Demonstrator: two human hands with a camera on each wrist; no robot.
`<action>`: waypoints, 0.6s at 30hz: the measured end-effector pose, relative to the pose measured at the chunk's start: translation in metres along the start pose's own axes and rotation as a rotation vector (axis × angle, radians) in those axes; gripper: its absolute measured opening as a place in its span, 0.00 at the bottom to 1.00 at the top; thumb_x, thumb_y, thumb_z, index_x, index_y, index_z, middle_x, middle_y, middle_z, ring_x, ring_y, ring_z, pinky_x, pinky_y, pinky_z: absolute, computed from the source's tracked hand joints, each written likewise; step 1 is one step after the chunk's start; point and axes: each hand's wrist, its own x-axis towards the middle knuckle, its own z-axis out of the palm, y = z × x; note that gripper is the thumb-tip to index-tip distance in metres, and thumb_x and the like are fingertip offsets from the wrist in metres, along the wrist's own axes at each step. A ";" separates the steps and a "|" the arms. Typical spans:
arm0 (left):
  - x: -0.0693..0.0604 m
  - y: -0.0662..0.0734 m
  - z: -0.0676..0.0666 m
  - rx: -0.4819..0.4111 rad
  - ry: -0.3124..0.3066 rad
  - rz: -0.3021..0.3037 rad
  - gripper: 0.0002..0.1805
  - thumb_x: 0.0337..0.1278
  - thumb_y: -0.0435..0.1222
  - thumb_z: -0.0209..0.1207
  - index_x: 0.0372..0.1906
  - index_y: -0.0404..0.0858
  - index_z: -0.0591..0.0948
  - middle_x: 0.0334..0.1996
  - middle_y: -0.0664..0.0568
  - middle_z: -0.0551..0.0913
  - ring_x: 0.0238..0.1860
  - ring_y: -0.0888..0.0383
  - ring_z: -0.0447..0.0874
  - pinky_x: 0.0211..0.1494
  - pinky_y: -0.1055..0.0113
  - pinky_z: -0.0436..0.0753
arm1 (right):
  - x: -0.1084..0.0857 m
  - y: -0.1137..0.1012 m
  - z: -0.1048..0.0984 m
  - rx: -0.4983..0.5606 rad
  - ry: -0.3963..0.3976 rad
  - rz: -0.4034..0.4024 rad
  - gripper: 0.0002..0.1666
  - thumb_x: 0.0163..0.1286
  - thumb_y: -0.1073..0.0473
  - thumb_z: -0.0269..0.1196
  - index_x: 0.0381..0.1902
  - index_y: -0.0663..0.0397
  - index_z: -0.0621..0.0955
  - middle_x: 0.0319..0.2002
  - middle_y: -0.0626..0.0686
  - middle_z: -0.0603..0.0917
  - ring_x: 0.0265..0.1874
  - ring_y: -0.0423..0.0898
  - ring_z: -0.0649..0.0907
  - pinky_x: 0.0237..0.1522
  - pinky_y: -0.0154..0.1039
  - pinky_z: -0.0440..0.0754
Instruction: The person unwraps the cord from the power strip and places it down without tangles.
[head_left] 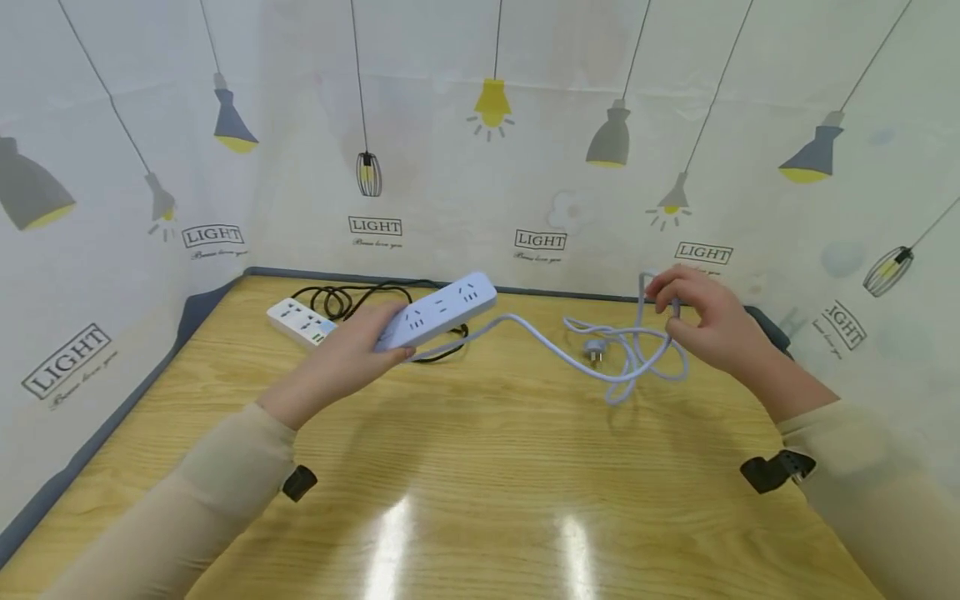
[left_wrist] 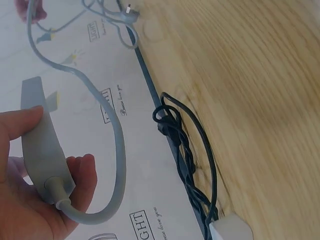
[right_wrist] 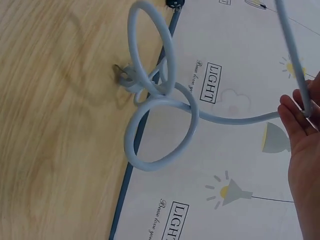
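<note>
In the head view my left hand (head_left: 358, 354) grips one end of a white power strip (head_left: 442, 310), its sockets tilted up above the table. The left wrist view shows the thumb and fingers around its cord end, where the white cord (left_wrist: 116, 145) comes out and bends back. On the right side my right hand (head_left: 705, 321) holds that cord, lifted off the table, between curled fingers and thumb. Below this hand the cord falls in loose loops (right_wrist: 192, 130). Its plug (head_left: 595, 350) is beside the loops, prongs showing.
A second white power strip (head_left: 288, 315) lies at the back left, partly behind my left hand. Its black cord (head_left: 337, 298) is bundled along the table's back edge. Upright sheets printed with lamps (head_left: 450, 183) stand around the wooden table (head_left: 480, 458).
</note>
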 end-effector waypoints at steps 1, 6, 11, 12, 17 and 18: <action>0.001 0.002 0.002 -0.004 -0.002 -0.001 0.35 0.61 0.43 0.63 0.70 0.37 0.65 0.59 0.42 0.75 0.55 0.46 0.74 0.57 0.46 0.73 | -0.001 0.001 0.001 -0.002 -0.010 0.006 0.17 0.57 0.79 0.53 0.33 0.53 0.77 0.50 0.52 0.78 0.51 0.49 0.74 0.45 0.40 0.68; 0.003 0.010 0.009 -0.010 -0.017 0.003 0.37 0.62 0.45 0.62 0.72 0.39 0.63 0.60 0.43 0.74 0.57 0.46 0.73 0.59 0.46 0.72 | -0.004 0.005 0.007 -0.025 -0.058 0.027 0.19 0.59 0.80 0.52 0.37 0.54 0.79 0.55 0.54 0.76 0.57 0.55 0.72 0.44 0.45 0.67; 0.003 0.018 0.017 -0.003 -0.039 0.010 0.35 0.63 0.47 0.62 0.72 0.44 0.64 0.58 0.45 0.75 0.55 0.49 0.74 0.56 0.49 0.75 | -0.007 0.008 0.011 -0.050 -0.110 0.077 0.19 0.61 0.80 0.51 0.37 0.55 0.80 0.56 0.57 0.74 0.60 0.60 0.70 0.39 0.46 0.69; 0.003 0.020 0.018 -0.003 -0.044 0.012 0.35 0.63 0.47 0.62 0.72 0.45 0.65 0.57 0.46 0.75 0.54 0.50 0.74 0.54 0.49 0.76 | -0.008 0.010 0.012 -0.052 -0.124 0.096 0.18 0.61 0.80 0.51 0.36 0.55 0.80 0.56 0.58 0.73 0.60 0.61 0.70 0.39 0.47 0.70; 0.005 0.024 0.030 0.004 -0.074 0.072 0.34 0.61 0.46 0.64 0.71 0.48 0.66 0.52 0.47 0.76 0.47 0.52 0.76 0.49 0.53 0.77 | -0.014 0.023 0.018 -0.056 -0.203 0.169 0.17 0.63 0.79 0.49 0.36 0.57 0.80 0.59 0.60 0.70 0.62 0.64 0.67 0.40 0.52 0.69; 0.006 0.025 0.033 0.013 -0.082 0.089 0.35 0.61 0.46 0.64 0.71 0.47 0.67 0.51 0.46 0.76 0.47 0.52 0.76 0.49 0.54 0.77 | -0.015 0.026 0.020 -0.059 -0.212 0.174 0.16 0.64 0.79 0.49 0.37 0.58 0.80 0.59 0.61 0.69 0.62 0.65 0.67 0.39 0.51 0.69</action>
